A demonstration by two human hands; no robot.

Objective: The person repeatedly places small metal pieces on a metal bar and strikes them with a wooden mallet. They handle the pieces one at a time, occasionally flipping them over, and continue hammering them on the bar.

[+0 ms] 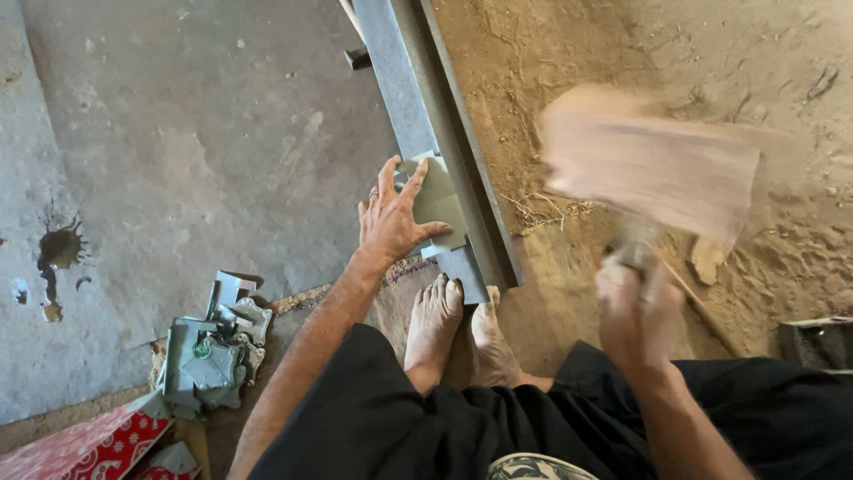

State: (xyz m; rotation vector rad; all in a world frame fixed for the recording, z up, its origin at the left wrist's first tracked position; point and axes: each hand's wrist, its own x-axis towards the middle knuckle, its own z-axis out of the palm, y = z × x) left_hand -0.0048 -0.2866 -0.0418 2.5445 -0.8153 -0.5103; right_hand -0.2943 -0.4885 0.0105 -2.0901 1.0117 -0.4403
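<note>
Item: small metal plate (442,203), grey-green, flat, with cut corners; lies on the near end of a long grey steel beam (418,98) resting on the ground, its end beside the person's bare feet (462,333).

Left hand (391,218): fingers spread, pressing the plate flat.

Right hand (633,307): closed round the handle of a wooden mallet (653,164), raised and blurred.

Handling note: best to keep the fingers at the plate's left edge, away from the strike.

Nearby: heap of similar metal pieces (213,356) on the concrete floor (195,133).

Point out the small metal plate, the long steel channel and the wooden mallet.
small metal plate (442,203), head view, bare face.
long steel channel (410,80), head view, flat web.
wooden mallet (653,164), head view, blurred head.
</note>
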